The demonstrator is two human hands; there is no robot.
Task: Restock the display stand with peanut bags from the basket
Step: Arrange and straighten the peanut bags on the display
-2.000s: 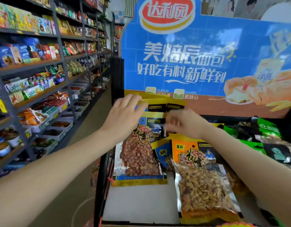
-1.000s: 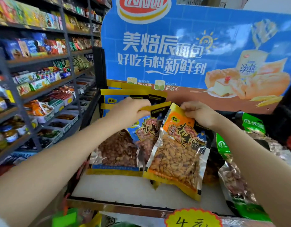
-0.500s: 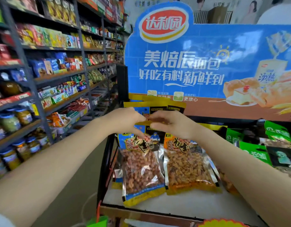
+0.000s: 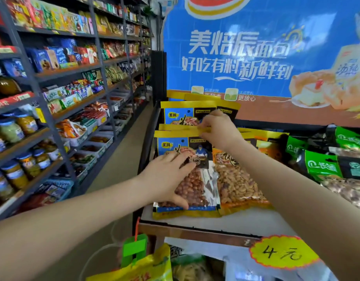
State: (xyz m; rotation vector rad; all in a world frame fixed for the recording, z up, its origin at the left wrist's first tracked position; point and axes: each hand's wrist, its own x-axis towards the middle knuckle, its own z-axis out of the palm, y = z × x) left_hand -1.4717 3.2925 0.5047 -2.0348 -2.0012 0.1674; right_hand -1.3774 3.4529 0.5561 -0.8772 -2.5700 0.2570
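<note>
Blue-edged peanut bag (image 4: 197,191) under left hand (image 4: 164,177), shelf-front.

Bright, even light; soft focus, edges bowed.

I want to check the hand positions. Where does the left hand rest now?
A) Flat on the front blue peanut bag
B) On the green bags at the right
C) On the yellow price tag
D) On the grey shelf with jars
A: the left hand lies spread on the front blue peanut bag, while the right hand pinches its yellow top edge.
</note>
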